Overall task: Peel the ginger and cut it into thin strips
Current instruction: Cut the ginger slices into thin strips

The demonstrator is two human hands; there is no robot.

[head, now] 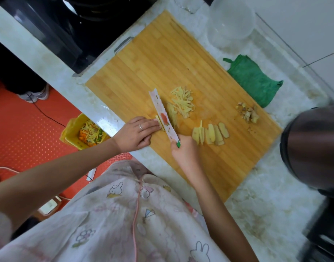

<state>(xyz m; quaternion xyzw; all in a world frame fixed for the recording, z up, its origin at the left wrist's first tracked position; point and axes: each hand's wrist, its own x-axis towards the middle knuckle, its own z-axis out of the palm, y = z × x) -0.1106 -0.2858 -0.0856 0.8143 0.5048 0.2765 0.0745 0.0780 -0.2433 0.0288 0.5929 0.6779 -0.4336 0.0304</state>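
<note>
On the bamboo cutting board (143,59) my left hand (136,134) presses its fingertips on a small stack of ginger slices (159,122). My right hand (185,150) grips the green handle of a white patterned knife (163,117), whose blade stands against those slices. A pile of thin ginger strips (182,102) lies just beyond the blade. A row of uncut peeled slices (212,134) rests to the right of my right hand. Ginger peel and knobbly trimmings (248,113) sit near the board's right edge.
A green bag (253,78) lies on the marble counter (256,214) beside the board, with a clear plastic bowl (231,21) beyond it. A dark round pot (313,146) stands at the right. Below the counter edge sits a yellow-lined bin (83,132) with vegetable scraps.
</note>
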